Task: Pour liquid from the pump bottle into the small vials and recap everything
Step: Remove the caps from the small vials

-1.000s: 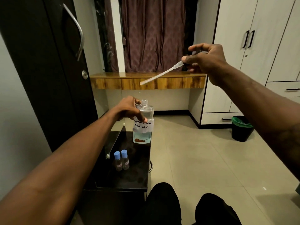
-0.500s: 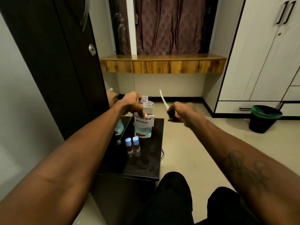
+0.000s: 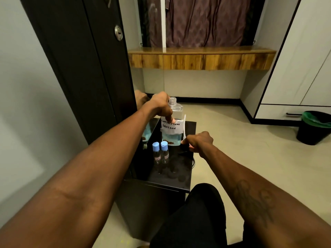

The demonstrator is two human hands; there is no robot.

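Note:
A clear bottle labelled "contact lens solution", with its neck uncapped and blue liquid low inside, stands on a small black table. My left hand grips the bottle near its shoulder. My right hand holds the removed pump head down at the table's right side, its white dip tube sticking up beside the bottle. Two small clear vials with blue caps stand side by side in front of the bottle, both capped.
A dark wardrobe door stands close on the left, reflecting the bottle. A black bin with a green liner sits on the floor at right. Behind are a wooden shelf and white cabinets. My dark-trousered knees are below the table.
My right hand came down from high at the right to the table's right side, carrying the pump head with its tube. My left hand stayed on the bottle.

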